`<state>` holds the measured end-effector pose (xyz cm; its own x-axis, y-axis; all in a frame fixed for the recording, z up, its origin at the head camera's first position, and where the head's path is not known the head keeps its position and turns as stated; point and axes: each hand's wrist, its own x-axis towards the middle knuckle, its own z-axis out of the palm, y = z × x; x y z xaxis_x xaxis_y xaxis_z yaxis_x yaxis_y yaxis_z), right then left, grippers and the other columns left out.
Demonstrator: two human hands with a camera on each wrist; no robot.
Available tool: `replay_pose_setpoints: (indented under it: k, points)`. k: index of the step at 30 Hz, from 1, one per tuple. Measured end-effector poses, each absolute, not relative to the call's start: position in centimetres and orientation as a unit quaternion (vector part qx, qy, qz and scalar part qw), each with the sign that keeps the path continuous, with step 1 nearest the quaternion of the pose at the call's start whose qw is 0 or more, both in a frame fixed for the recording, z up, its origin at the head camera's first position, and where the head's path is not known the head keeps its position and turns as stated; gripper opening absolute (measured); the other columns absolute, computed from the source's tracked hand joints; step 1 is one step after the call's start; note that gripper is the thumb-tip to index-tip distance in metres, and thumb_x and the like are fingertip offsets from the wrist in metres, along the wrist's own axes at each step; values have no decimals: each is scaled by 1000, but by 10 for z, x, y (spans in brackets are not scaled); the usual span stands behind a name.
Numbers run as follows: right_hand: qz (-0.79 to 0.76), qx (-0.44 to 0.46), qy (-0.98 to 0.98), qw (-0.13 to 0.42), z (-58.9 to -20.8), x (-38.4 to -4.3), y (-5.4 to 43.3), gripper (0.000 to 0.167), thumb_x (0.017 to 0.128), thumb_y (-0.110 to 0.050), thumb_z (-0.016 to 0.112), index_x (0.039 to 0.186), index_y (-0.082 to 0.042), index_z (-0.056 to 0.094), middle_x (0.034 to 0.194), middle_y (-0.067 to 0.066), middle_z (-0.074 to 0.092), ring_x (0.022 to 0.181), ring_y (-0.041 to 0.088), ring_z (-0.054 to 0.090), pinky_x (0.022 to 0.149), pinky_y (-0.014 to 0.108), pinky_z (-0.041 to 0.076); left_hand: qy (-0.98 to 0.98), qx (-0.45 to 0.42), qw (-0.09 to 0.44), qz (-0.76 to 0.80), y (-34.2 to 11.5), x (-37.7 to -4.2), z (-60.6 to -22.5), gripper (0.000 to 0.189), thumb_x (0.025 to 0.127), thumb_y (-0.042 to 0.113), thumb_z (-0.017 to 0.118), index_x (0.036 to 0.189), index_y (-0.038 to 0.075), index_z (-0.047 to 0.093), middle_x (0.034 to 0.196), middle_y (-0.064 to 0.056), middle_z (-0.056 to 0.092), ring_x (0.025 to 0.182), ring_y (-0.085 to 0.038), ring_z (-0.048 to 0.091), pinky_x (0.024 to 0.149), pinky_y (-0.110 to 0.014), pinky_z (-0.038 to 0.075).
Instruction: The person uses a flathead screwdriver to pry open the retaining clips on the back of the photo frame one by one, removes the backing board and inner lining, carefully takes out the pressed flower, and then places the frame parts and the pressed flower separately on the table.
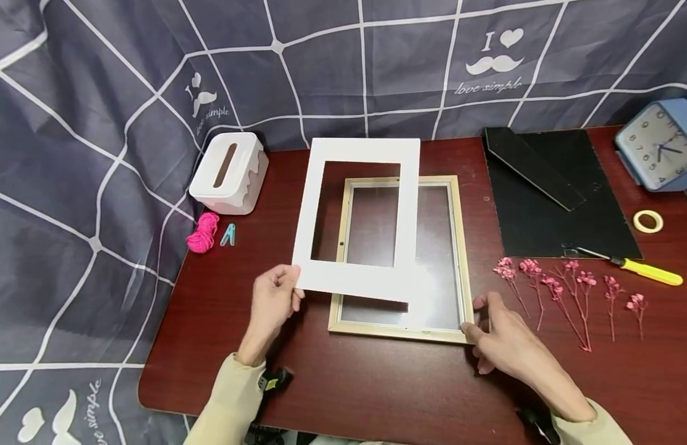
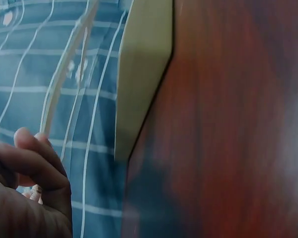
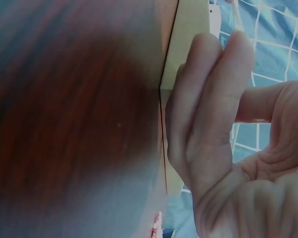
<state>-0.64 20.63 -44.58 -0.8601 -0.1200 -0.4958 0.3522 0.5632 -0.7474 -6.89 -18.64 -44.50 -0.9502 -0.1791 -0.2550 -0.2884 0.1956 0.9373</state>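
My left hand [image 1: 273,296] pinches a white picture mat [image 1: 351,278] at its lower left corner. The mat is tilted above the wooden picture frame [image 1: 399,334] and overlaps its left part in the head view. In the left wrist view the mat [image 2: 64,74] is seen edge-on, raised higher than the frame [image 2: 144,64]. The frame lies flat on the table, with a clear pane [image 1: 435,247] inside. My right hand [image 1: 507,337] holds the frame's lower right corner, thumb at the corner and fingers along the outer side [image 3: 171,54].
Right of the frame lie pink dried flowers [image 1: 585,281], a yellow-handled screwdriver [image 1: 652,272], a tape roll [image 1: 648,221] and a black backing board [image 1: 543,228]. A blue clock [image 1: 660,148] stands behind. On the left are a tissue box [image 1: 232,173], pink yarn [image 1: 202,233] and a clip [image 1: 228,235].
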Motion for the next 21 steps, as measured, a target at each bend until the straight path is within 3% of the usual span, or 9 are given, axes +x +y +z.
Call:
replay_pose_setpoints:
  k: [9, 21]
  points:
    - [-462, 71, 846, 258, -446, -6, 207, 44, 106, -11, 63, 139, 5, 37, 94, 17, 69, 56, 22, 69, 49, 36, 65, 776, -196, -25, 599, -239, -99, -441, 30, 112, 23, 62, 90, 3, 68, 51, 9, 58, 37, -3, 48, 35, -17, 34]
    - [-465, 75, 844, 256, -446, -7, 206, 45, 106, -10, 63, 139, 5, 38, 92, 17, 67, 60, 22, 68, 49, 37, 65, 806, -214, 6, 552, -286, -130, -436, 33, 112, 27, 62, 108, -5, 70, 53, 10, 57, 41, -2, 49, 39, -15, 39]
